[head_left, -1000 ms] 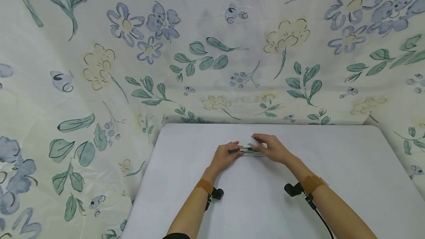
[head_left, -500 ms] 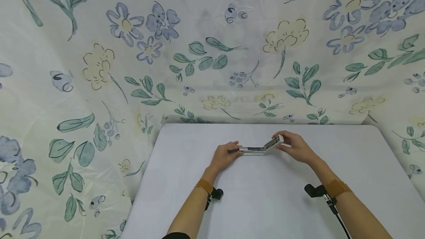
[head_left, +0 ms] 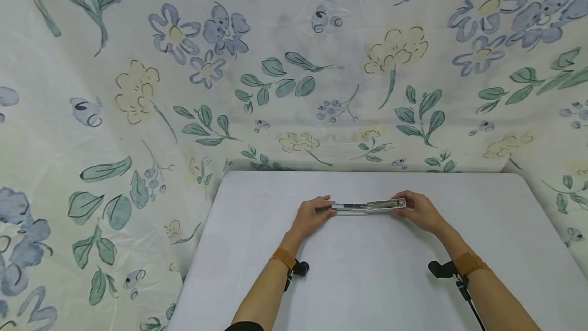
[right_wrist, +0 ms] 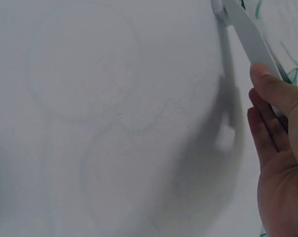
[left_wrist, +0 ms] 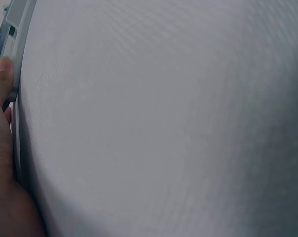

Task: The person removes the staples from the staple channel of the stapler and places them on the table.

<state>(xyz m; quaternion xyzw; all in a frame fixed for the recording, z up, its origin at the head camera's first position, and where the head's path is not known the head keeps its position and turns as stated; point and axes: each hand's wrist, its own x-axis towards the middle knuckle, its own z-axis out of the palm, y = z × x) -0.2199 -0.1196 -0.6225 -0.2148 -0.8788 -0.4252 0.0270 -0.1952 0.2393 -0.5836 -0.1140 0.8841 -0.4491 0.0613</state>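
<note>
A white-and-grey stapler (head_left: pixel 350 207) lies lengthwise near the back of the white table, its top cover (head_left: pixel 382 205) swung over to the right so the hollow inside faces up. My left hand (head_left: pixel 312 217) grips the dark left end of the base; the left wrist view shows that thumb pressed on the side of the stapler (left_wrist: pixel 19 34). Over on the right, my right hand (head_left: pixel 421 213) pinches the far end of the cover between thumb and fingers. In the right wrist view, the pale cover (right_wrist: pixel 251 42) slants up from that hand and stands above its own shadow.
The white tabletop (head_left: pixel 358 275) stretches in front of and to both sides of the hands. Behind it and along the left hangs a floral cloth (head_left: pixel 294 91). Each wrist carries a brown strap with a small black camera; a cable (head_left: pixel 473 308) trails from the right one.
My right hand has moved right from over the stapler's middle, swinging the cover up and over until it slopes only slightly. The left hand has stayed on the base.
</note>
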